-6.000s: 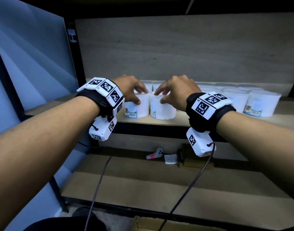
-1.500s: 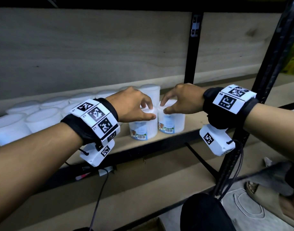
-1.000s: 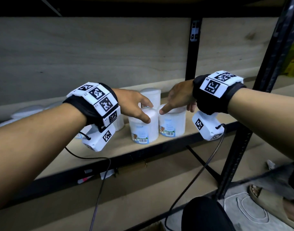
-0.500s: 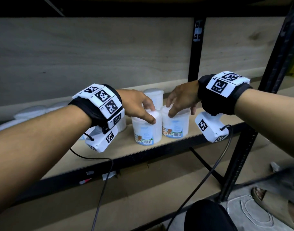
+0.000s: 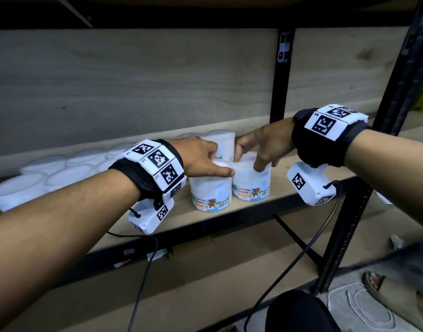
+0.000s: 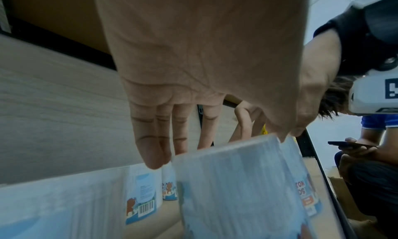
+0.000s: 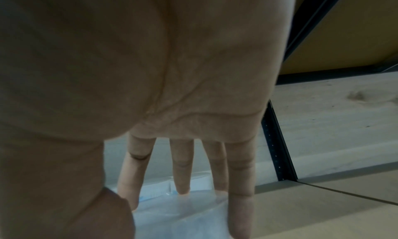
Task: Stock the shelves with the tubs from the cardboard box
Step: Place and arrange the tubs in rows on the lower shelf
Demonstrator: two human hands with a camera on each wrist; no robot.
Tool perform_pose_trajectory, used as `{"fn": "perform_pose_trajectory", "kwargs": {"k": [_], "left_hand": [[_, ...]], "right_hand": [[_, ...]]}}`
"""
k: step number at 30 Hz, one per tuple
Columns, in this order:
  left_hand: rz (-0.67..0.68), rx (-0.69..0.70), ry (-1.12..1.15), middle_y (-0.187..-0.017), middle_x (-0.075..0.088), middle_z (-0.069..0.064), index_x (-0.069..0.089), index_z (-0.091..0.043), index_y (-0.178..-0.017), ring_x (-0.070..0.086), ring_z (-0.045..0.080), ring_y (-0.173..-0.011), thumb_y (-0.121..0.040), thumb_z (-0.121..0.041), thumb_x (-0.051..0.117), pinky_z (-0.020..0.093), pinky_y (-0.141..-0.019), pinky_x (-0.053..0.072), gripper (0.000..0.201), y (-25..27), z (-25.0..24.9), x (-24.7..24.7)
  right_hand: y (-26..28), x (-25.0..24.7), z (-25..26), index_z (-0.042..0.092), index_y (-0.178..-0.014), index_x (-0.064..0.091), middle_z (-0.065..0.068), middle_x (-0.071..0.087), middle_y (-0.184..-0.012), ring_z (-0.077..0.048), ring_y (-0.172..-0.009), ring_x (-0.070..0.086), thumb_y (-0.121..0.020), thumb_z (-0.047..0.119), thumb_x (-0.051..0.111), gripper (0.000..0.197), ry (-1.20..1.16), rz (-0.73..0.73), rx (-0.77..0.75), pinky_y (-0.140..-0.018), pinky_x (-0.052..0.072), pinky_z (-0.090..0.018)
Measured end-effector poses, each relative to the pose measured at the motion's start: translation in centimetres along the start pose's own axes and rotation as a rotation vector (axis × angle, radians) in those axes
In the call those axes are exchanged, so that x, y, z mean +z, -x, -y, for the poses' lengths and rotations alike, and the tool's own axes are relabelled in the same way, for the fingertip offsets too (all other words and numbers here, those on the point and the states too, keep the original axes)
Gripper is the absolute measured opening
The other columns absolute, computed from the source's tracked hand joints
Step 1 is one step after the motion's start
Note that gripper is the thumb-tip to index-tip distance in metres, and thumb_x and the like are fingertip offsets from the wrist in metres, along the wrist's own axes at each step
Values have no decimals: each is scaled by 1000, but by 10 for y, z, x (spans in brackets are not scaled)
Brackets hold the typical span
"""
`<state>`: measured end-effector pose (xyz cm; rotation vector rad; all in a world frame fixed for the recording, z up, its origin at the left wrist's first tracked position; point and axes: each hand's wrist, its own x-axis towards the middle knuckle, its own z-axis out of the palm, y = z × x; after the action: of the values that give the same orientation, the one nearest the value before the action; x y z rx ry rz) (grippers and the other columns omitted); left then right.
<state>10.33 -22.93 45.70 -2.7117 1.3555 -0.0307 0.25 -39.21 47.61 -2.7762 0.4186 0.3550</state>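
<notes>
Since half a second ago the two hands have barely shifted, each staying on top of its tub while the view has edged slightly closer. Nearest, the left hand (image 5: 201, 157) grips the lid rim of the left tub (image 5: 211, 190), thumb along the front edge and fingers over the back. Just beside it, touching, stands the right tub (image 5: 251, 180), which the right hand (image 5: 265, 144) holds from above with spread fingers curled over its lid. Both tubs sit upright near the front edge of the shelf (image 5: 229, 215). Behind them stands another tub (image 5: 221, 142), and further tubs (image 5: 35, 180) line the shelf to the left, blurred.
</notes>
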Motion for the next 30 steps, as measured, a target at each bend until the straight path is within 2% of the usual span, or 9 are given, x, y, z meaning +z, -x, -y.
{"fn": "perform_pose_trajectory", "kwargs": {"k": [3,5,8,11,17,21,24,26,30], "left_hand": [[26,-4,-13,-111,61,1,58,-25,-111,57,22,-99,-69,-90,42,39,-91,49,78,2,0,-2],[38,2,-15,-121,61,-1,56,-29,-120,57,22,-108,-66,-92,41,37,-96,47,84,4,2,-7],[46,31,47,-137,54,-8,48,-35,-136,50,19,-125,-72,-83,51,34,-104,40,80,8,3,-14],[98,80,69,-140,49,-12,43,-41,-139,49,15,-125,-78,-70,59,29,-103,37,70,11,4,-18],[136,119,88,-113,47,-18,45,-47,-137,47,7,-109,-85,-49,63,23,-91,33,55,11,5,-16],[120,128,108,-112,50,-17,50,-46,-134,48,7,-105,-85,-47,65,22,-91,35,51,9,6,-16],[99,116,109,-96,48,-20,52,-44,-133,50,8,-105,-85,-46,66,22,-89,34,50,8,4,-17],[92,109,109,-93,48,-21,52,-44,-132,50,9,-105,-85,-47,66,22,-88,34,49,8,3,-17],[93,108,96,-130,55,-13,53,-43,-132,51,12,-117,-84,-53,64,29,-103,39,50,11,2,-16]], "right_hand": [[0,-1,0,40,-119,61,11,47,-142,-19,-119,52,-86,24,72,38,7,8,3,-88,57,-33],[0,-5,0,41,-120,63,10,49,-134,-17,-118,51,-87,37,71,34,24,-27,13,-88,57,-34],[-2,-11,0,41,-115,65,6,58,-121,-20,-107,60,-82,50,73,35,7,-71,56,-79,60,-33],[-6,-12,0,36,-118,64,7,60,-102,-23,-95,65,-79,53,74,44,11,-80,86,-77,61,-35],[-10,-5,6,32,-120,65,13,52,-96,-23,-89,66,-77,55,76,50,52,-72,115,-68,60,-29],[-12,-3,7,31,-115,67,12,54,-97,-24,-78,69,-77,52,77,45,68,-87,116,-72,61,-30],[-13,-3,6,30,-111,69,10,56,-96,-23,-78,67,-75,49,80,42,46,-90,115,-67,59,-29],[-14,-3,5,30,-109,70,10,56,-95,-22,-77,66,-75,48,80,40,46,-93,111,-66,59,-29],[-15,-2,4,30,-107,70,7,59,-96,-23,-81,65,-76,44,80,35,40,-96,104,-66,58,-29]]}}
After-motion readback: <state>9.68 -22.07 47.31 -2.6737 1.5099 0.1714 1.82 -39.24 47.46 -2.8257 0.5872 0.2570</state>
